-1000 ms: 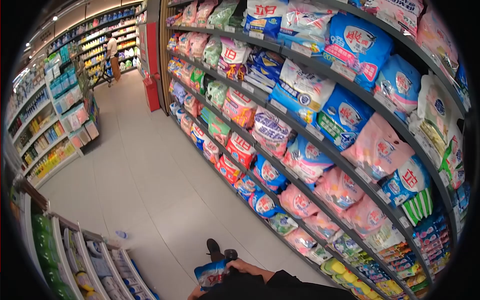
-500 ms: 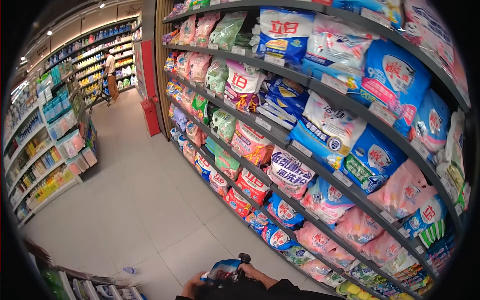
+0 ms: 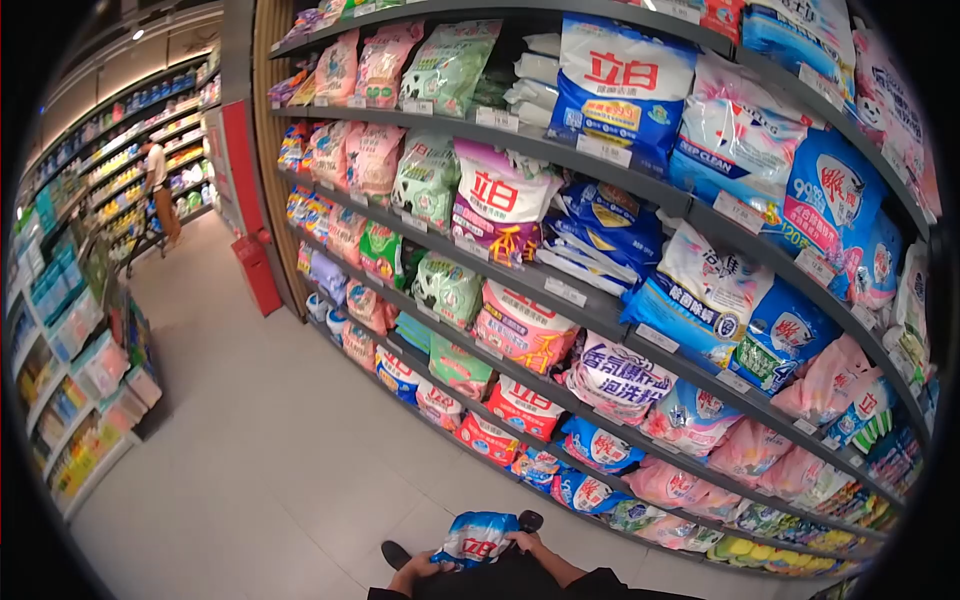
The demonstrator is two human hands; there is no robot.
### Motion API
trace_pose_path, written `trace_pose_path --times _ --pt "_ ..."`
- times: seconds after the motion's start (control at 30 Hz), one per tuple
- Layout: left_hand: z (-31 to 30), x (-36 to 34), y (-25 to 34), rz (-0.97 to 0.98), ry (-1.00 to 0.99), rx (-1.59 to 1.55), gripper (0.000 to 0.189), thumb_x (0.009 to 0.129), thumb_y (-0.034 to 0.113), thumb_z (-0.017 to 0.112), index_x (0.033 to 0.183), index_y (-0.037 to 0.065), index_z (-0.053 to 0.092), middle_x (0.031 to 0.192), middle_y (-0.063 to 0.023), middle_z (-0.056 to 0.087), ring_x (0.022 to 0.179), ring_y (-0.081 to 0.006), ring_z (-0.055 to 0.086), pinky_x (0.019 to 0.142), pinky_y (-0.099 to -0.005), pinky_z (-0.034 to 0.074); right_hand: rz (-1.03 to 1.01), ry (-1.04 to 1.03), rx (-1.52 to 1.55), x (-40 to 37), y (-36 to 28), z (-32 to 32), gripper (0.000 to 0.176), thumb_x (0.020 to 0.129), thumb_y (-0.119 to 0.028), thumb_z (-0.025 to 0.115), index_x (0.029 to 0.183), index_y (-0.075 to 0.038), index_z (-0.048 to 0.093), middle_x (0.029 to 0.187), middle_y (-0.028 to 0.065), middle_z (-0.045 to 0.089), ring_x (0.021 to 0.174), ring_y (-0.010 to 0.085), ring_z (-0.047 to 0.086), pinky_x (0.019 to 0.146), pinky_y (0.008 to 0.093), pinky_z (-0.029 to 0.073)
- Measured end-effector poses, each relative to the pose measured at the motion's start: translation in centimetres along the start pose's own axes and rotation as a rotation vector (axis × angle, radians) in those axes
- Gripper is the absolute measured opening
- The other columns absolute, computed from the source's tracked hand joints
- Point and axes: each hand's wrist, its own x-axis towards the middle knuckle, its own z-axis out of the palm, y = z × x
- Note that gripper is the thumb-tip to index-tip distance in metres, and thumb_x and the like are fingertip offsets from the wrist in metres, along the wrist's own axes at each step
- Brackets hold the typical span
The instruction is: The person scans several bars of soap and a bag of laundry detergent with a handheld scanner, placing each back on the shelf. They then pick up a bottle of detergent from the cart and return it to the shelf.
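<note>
Low in the head view, a blue and white bag of laundry detergent [image 3: 476,541] with red lettering is held in front of my body. My left hand [image 3: 420,566] is closed on the bag's lower left edge. At its upper right edge, my right hand [image 3: 524,542] grips it with bent fingers. Just beyond the right hand is a dark rounded thing [image 3: 531,520]; I cannot make out what it is. A dark shoe [image 3: 396,555] shows on the floor beyond my left hand.
Shelves [image 3: 590,150] packed with detergent bags run along my right. A red bin [image 3: 257,273] stands at their far end. Another shelving unit [image 3: 70,390] is on the left. A person [image 3: 160,190] with a cart stands farther down the aisle.
The view has shifted, bringing the right-hand shelves nearer and more into frame. The bag now shows its front with red lettering more plainly, still between both hands. A shoe has come into view.
</note>
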Motion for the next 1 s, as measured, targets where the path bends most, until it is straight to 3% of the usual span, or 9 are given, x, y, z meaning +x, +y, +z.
trace_pose_path --times 0.17,0.3,0.37,0.43,0.63,0.7,0.87,0.9,1.0 --pt "-11.9 0.9 2.1 0.33 0.14 -0.33 0.078 0.077 0.046 0.082 0.136 0.004 0.052 0.122 -0.0089 0.065 0.11 -0.0194 0.06 0.097 -0.0348 0.048 -0.329 0.077 0.635 -4.8 -16.0 5.5 0.029 0.072 0.003 0.077 0.099 -0.002 0.067 0.092 0.0038 0.067 0.084 0.0179 0.065 0.071 0.0342 0.052" --pt "-21.1 3.4 9.3 0.62 0.233 -0.343 0.067 0.08 0.03 0.083 0.133 0.003 0.052 0.123 -0.0092 0.064 0.109 -0.0206 0.061 0.096 -0.0363 0.049 -0.568 0.381 0.293 -9.2 -30.6 4.1 0.039 0.076 -0.017 0.083 0.105 -0.001 0.061 0.094 0.0048 0.066 0.082 0.0168 0.059 0.074 0.0346 0.052" --pt "-24.8 1.2 18.7 0.708 0.334 -0.223 0.061 0.08 0.021 0.081 0.131 0.003 0.054 0.122 -0.0087 0.064 0.108 -0.0207 0.061 0.095 -0.0366 0.049 -0.915 0.538 0.389 -12.9 -37.7 2.1 0.041 0.076 -0.02 0.084 0.103 -0.001 0.061 0.092 0.0051 0.065 0.081 0.0158 0.059 0.074 0.0347 0.052" --pt "-28.2 0.1 27.3 0.787 0.373 -0.239 0.055 0.075 0.007 0.081 0.124 0.001 0.058 0.118 -0.0097 0.066 0.108 -0.0208 0.062 0.094 -0.0359 0.05 -0.82 0.456 0.399 -17.7 -44.2 -1.4 0.038 0.077 -0.019 0.085 0.099 0.0 0.061 0.09 0.0041 0.066 0.079 0.0127 0.059 0.07 0.0309 0.052" --pt "-38.1 -3.2 54.6 1.628 0.68 0.203 0.048 0.077 0.013 0.077 0.12 0.0 0.058 0.114 -0.0134 0.064 0.106 -0.0243 0.062 0.093 -0.037 0.049 -1.555 0.865 0.328 -27.6 -60.2 -10.8 0.02 0.082 -0.01 0.081 0.095 -0.001 0.069 0.083 0.0039 0.07 0.073 0.0104 0.063 0.065 0.027 0.052" --pt "-40.1 -4.6 62.9 1.897 0.74 0.271 0.042 0.083 0.013 0.074 0.12 0.0 0.059 0.11 -0.013 0.067 0.102 -0.0238 0.064 0.093 -0.0366 0.049 -1.705 0.701 0.479 -29.4 -65.1 -13.8 0.02 0.082 -0.009 0.08 0.096 -0.001 0.069 0.088 0.0044 0.069 0.074 0.0107 0.063 0.066 0.026 0.052" --pt "-43.0 -5.5 78.4 1.925 0.576 -0.063 0.036 0.084 0.012 0.077 0.113 -0.002 0.061 0.094 -0.0072 0.071 0.082 -0.0149 0.067 0.078 -0.0282 0.053 -1.928 0.579 0.54 -31.5 -77.5 -23.5 0.045 0.075 0.006 0.073 0.118 0.002 0.063 0.115 0.0161 0.067 0.105 0.0265 0.066 0.091 0.0342 0.051" --pt "-43.6 -5.1 81.3 1.951 0.49 -0.133 0.035 0.085 0.013 0.077 0.111 -0.002 0.061 0.095 -0.0071 0.071 0.081 -0.0133 0.066 0.075 -0.0268 0.054 -2.125 0.267 0.197 -33.7 -78.0 -23.0 0.03 0.083 -0.001 0.069 0.114 -0.001 0.065 0.1 0.0113 0.07 0.085 0.0168 0.066 0.072 0.027 0.051" --pt "-44.6 -2.9 87.0 1.93 0.383 -0.155 0.032 0.086 0.015 0.077 0.108 -0.003 0.061 0.094 -0.0087 0.071 0.081 -0.0132 0.066 0.074 -0.0274 0.053 -2.069 0.702 0.445 -33.7 -84.2 -22.5 0.022 0.082 0.002 0.069 0.103 0.001 0.067 0.093 0.0099 0.07 0.075 0.0171 0.065 0.066 0.0301 0.051"
